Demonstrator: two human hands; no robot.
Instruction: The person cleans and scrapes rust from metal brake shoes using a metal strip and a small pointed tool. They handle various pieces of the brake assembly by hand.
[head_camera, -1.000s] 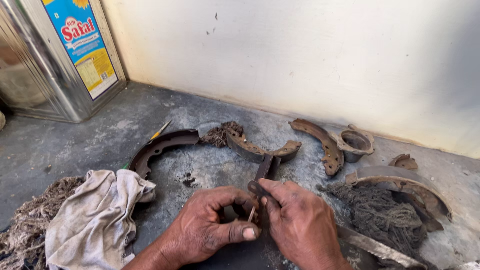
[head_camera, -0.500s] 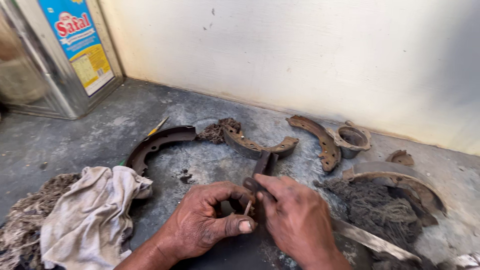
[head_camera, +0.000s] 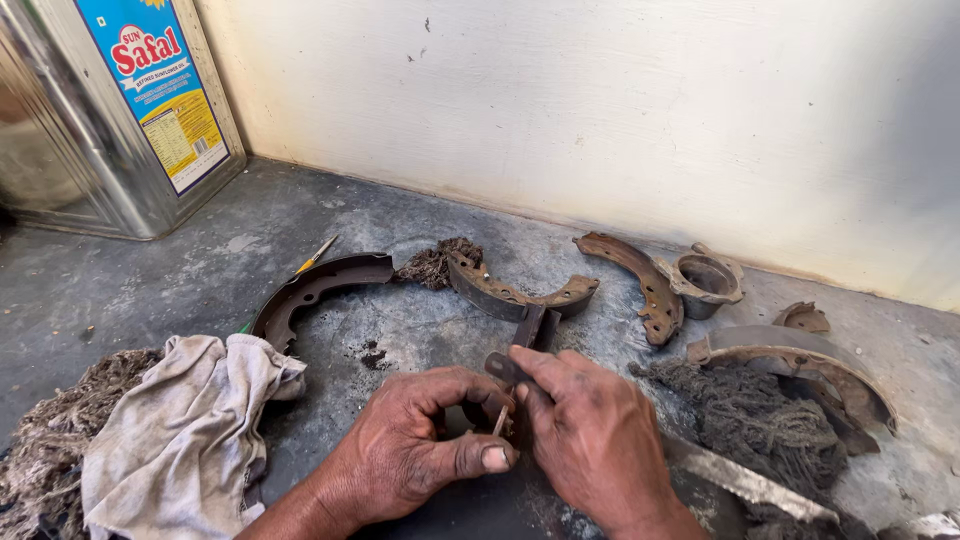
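Item: small rusty flat metal link (head_camera: 503, 368), pinched between both sets of fingers, a thin brown pin (head_camera: 499, 420) just beneath it. Left hand (head_camera: 415, 450) clenched around the piece, thumb pressed across the front; right hand (head_camera: 590, 435) grasping its top end with the fingertips. Since a second ago, hands and link barely shifted; work continues in place. Beyond the fingertips: curved rusty brake shoe (head_camera: 520, 292); left of the knuckles, dirty grey cloth (head_camera: 185, 430); far left, silver oil tin (head_camera: 110, 110).

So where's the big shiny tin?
In the head view the tin stands at the top left, on the grey floor against the wall, behind the rag.
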